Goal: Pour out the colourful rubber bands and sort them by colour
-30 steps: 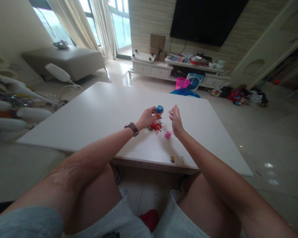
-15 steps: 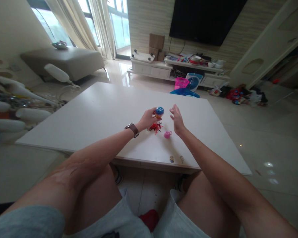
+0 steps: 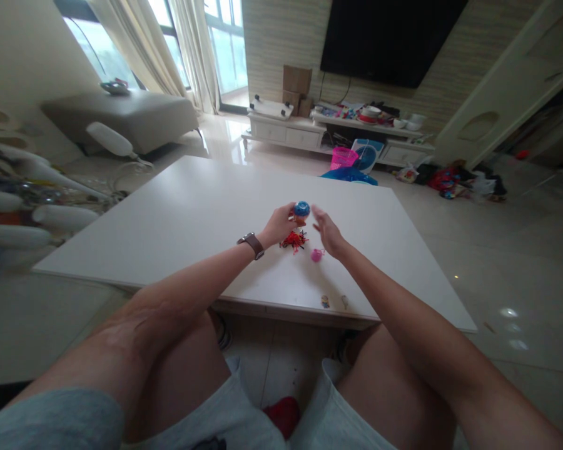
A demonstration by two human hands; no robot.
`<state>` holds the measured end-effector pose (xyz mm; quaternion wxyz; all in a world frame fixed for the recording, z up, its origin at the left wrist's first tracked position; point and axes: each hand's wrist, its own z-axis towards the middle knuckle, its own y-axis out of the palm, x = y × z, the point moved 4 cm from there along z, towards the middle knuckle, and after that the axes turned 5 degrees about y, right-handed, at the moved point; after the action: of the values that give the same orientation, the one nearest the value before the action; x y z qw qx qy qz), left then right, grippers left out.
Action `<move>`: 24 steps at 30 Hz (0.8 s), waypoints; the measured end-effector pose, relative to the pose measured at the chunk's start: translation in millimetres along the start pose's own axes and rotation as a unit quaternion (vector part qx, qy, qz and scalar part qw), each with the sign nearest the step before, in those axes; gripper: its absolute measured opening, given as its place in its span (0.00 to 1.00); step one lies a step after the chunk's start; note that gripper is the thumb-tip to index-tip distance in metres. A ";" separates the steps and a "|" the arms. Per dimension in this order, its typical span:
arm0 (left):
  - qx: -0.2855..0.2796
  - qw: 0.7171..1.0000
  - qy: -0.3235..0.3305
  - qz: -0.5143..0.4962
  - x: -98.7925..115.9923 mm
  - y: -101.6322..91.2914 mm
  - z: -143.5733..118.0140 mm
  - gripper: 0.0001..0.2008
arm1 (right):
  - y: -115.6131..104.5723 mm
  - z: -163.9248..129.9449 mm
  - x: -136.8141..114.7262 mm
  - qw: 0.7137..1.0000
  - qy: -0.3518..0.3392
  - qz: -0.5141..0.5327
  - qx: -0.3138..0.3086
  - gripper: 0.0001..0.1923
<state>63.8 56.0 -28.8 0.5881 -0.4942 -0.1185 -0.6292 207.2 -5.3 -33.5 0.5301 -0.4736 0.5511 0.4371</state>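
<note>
My left hand [image 3: 278, 225], with a brown watch on its wrist, holds a small blue round toy [image 3: 301, 209] with an orange underside just above the white table [image 3: 178, 219]. My right hand [image 3: 326, 230] is open, fingers apart, its fingertips close to the right side of the blue toy. Under the hands lies a red and black tangle of small pieces [image 3: 294, 240]. A small pink toy [image 3: 316, 254] rests on the table just below my right wrist.
Two tiny objects, one yellow-blue [image 3: 325, 301] and one pale [image 3: 344, 302], lie near the table's front edge. A pink basket [image 3: 343, 157] and blue bag stand on the floor beyond the table. A TV cabinet [image 3: 304, 131] lines the far wall; a grey sofa [image 3: 122, 115] is at left.
My right hand has moved left and down, closer to the blue toy. My left hand stays almost still with the toy.
</note>
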 end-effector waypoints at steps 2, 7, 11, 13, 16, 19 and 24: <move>-0.002 1.000 -0.002 0.005 0.9 0.3 0.5 0.11 | 1.7 0.1 0.7 1.000 0.009 -0.009 -0.014 0.35; 0.003 1.000 -0.001 0.004 3.6 -0.9 0.6 0.10 | -0.5 -1.6 -1.6 1.000 -0.016 -0.013 0.001 0.37; 0.002 1.000 -0.012 0.003 1.6 -1.4 0.7 0.11 | -5.3 -0.5 0.8 0.998 -0.016 -0.019 0.056 0.37; 0.014 1.000 -0.017 -0.001 0.0 -1.8 1.4 0.12 | -6.1 -0.9 0.0 0.992 -0.050 0.003 0.112 0.35; 0.021 1.000 -0.017 -0.003 -1.4 -1.0 2.5 0.12 | 9.2 -0.2 1.6 0.998 -0.047 0.025 0.016 0.34; 0.022 0.999 -0.026 -0.009 -2.1 0.0 2.7 0.12 | 5.4 -3.4 -2.5 0.993 -0.072 0.021 0.088 0.36; 0.012 1.000 -0.016 -0.011 1.8 -1.1 1.1 0.11 | 7.9 -4.2 -2.4 0.996 0.011 -0.016 -0.084 0.32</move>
<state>63.7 55.9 -26.4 0.5849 -0.4958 -0.1408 -0.6263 198.7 -8.0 -31.0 0.4895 -0.5296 0.5105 0.4682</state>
